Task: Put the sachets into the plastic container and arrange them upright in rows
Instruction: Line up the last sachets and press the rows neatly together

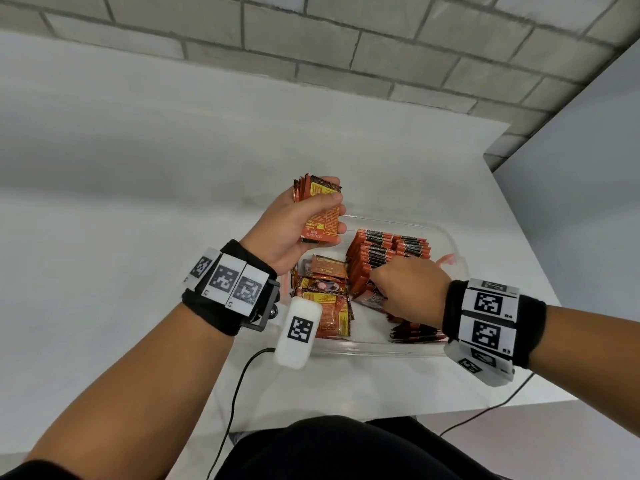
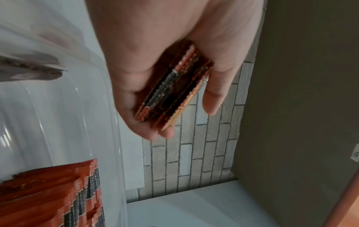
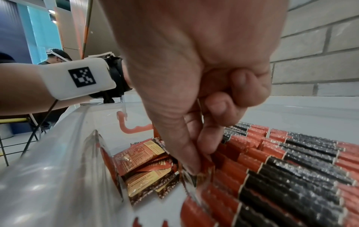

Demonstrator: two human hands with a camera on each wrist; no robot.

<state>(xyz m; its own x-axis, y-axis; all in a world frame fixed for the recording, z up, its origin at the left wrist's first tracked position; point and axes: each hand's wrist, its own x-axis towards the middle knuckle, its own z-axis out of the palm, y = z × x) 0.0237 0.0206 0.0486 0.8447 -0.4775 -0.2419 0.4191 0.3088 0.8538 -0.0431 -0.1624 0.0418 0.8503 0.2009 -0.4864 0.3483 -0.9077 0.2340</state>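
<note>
A clear plastic container [image 1: 408, 225] stands on the white table. Inside it at the right, red and black sachets [image 1: 384, 254] stand upright in rows [image 3: 291, 161]. Several loose sachets [image 1: 325, 299] lie flat at its left [image 3: 143, 155]. My left hand [image 1: 311, 216] is raised above the container's far left corner and grips a stack of sachets [image 1: 320, 211], seen edge-on in the left wrist view [image 2: 174, 90]. My right hand [image 1: 398, 285] reaches down inside the container and pinches a sachet [image 3: 200, 179] between thumb and fingers at the near end of the rows.
The white table [image 1: 138, 237] reaches far to the left and back, and ends against a grey brick wall [image 1: 346, 46]. Its right edge runs just beyond the container. Black cables [image 1: 235, 393] hang off the near edge. Another person [image 3: 56, 56] is in the distance.
</note>
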